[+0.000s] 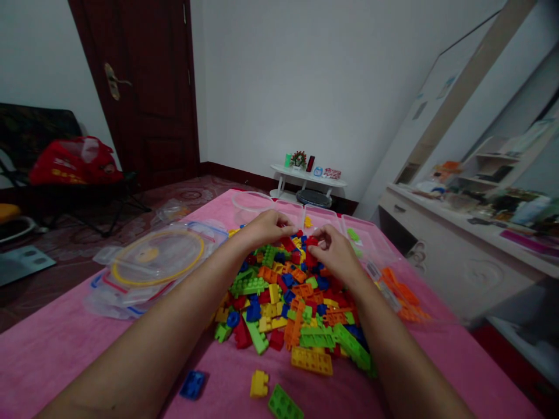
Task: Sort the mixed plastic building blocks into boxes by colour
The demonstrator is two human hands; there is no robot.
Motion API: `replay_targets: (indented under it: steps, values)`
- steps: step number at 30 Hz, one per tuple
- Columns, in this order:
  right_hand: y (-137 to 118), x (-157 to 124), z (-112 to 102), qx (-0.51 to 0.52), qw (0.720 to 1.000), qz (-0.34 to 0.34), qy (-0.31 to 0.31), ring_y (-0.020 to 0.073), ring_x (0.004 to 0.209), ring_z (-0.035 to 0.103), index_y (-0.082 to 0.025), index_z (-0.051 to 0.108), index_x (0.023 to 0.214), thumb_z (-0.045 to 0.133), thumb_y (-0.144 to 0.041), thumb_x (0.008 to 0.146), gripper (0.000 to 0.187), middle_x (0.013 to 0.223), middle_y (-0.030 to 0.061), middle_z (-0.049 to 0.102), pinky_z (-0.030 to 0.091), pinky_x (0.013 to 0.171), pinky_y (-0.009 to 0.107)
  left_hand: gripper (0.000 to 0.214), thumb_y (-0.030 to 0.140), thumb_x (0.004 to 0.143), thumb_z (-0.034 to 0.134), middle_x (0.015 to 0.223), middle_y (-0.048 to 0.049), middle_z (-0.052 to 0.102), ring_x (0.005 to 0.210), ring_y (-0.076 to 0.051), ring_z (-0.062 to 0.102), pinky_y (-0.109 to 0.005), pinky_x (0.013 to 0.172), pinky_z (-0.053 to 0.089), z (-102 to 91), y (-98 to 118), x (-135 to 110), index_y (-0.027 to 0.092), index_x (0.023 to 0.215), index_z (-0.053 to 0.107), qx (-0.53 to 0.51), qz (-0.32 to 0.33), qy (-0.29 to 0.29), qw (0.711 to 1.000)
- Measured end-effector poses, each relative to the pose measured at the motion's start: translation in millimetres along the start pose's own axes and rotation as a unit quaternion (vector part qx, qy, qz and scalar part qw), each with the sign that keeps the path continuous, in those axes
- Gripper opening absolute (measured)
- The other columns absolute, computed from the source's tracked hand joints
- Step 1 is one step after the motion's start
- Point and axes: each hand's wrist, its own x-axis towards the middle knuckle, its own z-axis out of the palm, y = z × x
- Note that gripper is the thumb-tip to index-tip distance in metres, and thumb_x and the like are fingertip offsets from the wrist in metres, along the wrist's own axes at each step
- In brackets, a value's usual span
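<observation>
A heap of plastic building blocks [273, 294] in red, yellow, blue, green and orange covers the middle of the pink-covered table. Over its far part, my left hand [271, 227] has its fingers drawn together; a small red piece [300, 233] shows at the fingertips, but I cannot tell whether it is gripped. My right hand [335, 249], just to the right, pinches a red building block [311, 242]. Nearer to me lie a loose blue block [193, 384], a yellow block [259, 384] and a green block [285, 402].
Clear lids [159, 259], one with a yellow rim, are stacked at the left. Transparent trays [322, 216] line the far edge, some with a few yellow or green pieces. Orange pieces [400, 288] lie in clear plastic at the right. A cluttered counter [441, 201] stands beyond.
</observation>
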Motion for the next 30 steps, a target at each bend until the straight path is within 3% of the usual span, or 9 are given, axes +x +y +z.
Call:
replay_targets:
  steps: [4, 6, 10, 13, 20, 22, 24, 27, 30]
  values:
    - [-17.7, -0.9, -0.1, 0.195, 0.98, 0.043, -0.001, 0.0114, 0.06, 0.052, -0.018, 0.054, 0.093, 0.056, -0.029, 0.069, 0.026, 0.072, -0.0019, 0.056, 0.041, 0.053, 0.023, 0.025, 0.03, 0.081, 0.054, 0.067, -0.0018, 0.061, 0.054, -0.008, 0.057, -0.021, 0.055, 0.049, 9.9, 11.0, -1.1, 0.01, 0.092, 0.065, -0.097, 0.001, -0.04, 0.995]
    - [-23.8, -2.2, 1.5, 0.225, 0.972, 0.064, -0.005, 0.0126, 0.062, 0.055, -0.018, 0.055, 0.1, 0.055, -0.034, 0.072, 0.032, 0.076, -0.0001, 0.059, 0.043, 0.054, 0.024, 0.025, 0.02, 0.082, 0.051, 0.066, -0.0015, 0.061, 0.054, -0.009, 0.059, -0.022, 0.058, 0.05, 15.3, 16.4, -1.7, 0.01, 0.103, 0.061, -0.141, -0.013, -0.049, 0.989]
    - [-23.9, -3.6, 6.0, 0.163, 0.986, 0.028, -0.027, 0.0172, 0.078, 0.061, -0.019, 0.058, 0.107, 0.063, -0.037, 0.071, 0.041, 0.095, 0.005, 0.065, 0.049, 0.068, 0.03, 0.04, 0.008, 0.079, 0.05, 0.06, 0.0019, 0.057, 0.052, -0.009, 0.057, -0.024, 0.057, 0.051, 22.9, 22.6, -3.5, 0.011, 0.119, 0.052, -0.159, -0.067, -0.011, 0.985]
    - [-20.5, -4.8, 9.3, 0.108, 0.993, -0.024, -0.043, 0.0191, 0.091, 0.06, -0.021, 0.06, 0.104, 0.064, -0.031, 0.07, 0.035, 0.104, 0.0049, 0.065, 0.048, 0.079, 0.034, 0.052, 0.007, 0.079, 0.049, 0.06, 0.0034, 0.055, 0.052, -0.01, 0.057, -0.026, 0.057, 0.052, 24.8, 22.3, -4.5, 0.013, 0.13, 0.043, -0.165, -0.087, -0.008, 0.982]
    - [-24.3, -6.2, 17.2, 0.063, 0.997, -0.038, -0.023, 0.0177, 0.08, 0.06, -0.019, 0.056, 0.081, 0.063, -0.023, 0.064, 0.02, 0.085, 0.0019, 0.064, 0.047, 0.075, 0.032, 0.042, 0.021, 0.08, 0.053, 0.075, -0.0033, 0.068, 0.062, -0.014, 0.063, -0.024, 0.059, 0.051, 10.4, 16.5, -4.8, 0.016, 0.121, 0.057, -0.07, -0.064, -0.084, 0.992]
    - [-25.5, 3.1, 18.0, 0.066, 0.997, -0.013, -0.027, 0.0166, 0.073, 0.059, -0.018, 0.055, 0.078, 0.064, -0.023, 0.061, 0.02, 0.08, 0.0014, 0.064, 0.047, 0.069, 0.03, 0.036, 0.024, 0.079, 0.054, 0.081, -0.0052, 0.069, 0.071, -0.015, 0.064, -0.023, 0.062, 0.05, 0.4, 11.4, -3.9, 0.015, 0.113, 0.063, -0.005, -0.056, -0.054, 0.997]
    - [-27.3, 20.6, 18.2, 0.08, 0.995, 0.032, -0.044, 0.0144, 0.062, 0.057, -0.018, 0.055, 0.077, 0.065, -0.024, 0.06, 0.021, 0.072, 0.0002, 0.062, 0.046, 0.058, 0.027, 0.033, 0.023, 0.077, 0.055, 0.087, -0.008, 0.07, 0.079, -0.018, 0.064, -0.024, 0.067, 0.049, -11.2, 4.3, -2.8, 0.014, 0.106, 0.067, 0.092, -0.051, 0.034, 0.994]
    - [-30.2, 58.1, 20.7, 0.079, 0.988, 0.118, -0.064, 0.0108, 0.046, 0.05, -0.017, 0.054, 0.075, 0.065, -0.021, 0.061, 0.018, 0.055, -0.0029, 0.056, 0.039, 0.045, 0.023, 0.032, 0.023, 0.076, 0.053, 0.095, -0.0111, 0.07, 0.086, -0.021, 0.063, -0.028, 0.073, 0.047, -27.7, -6.6, -1.8, 0.014, 0.101, 0.07, 0.198, -0.059, 0.145, 0.968]
    - [-27.6, 96.3, 28.0, 0.06, 0.984, 0.159, -0.05, 0.0105, 0.043, 0.049, -0.014, 0.053, 0.075, 0.064, -0.018, 0.063, 0.016, 0.049, -0.0022, 0.054, 0.037, 0.044, 0.023, 0.031, 0.023, 0.076, 0.052, 0.093, -0.0108, 0.07, 0.085, -0.022, 0.063, -0.028, 0.072, 0.046, -38.7, -13.0, -2.4, 0.016, 0.099, 0.072, 0.213, -0.077, 0.158, 0.961]
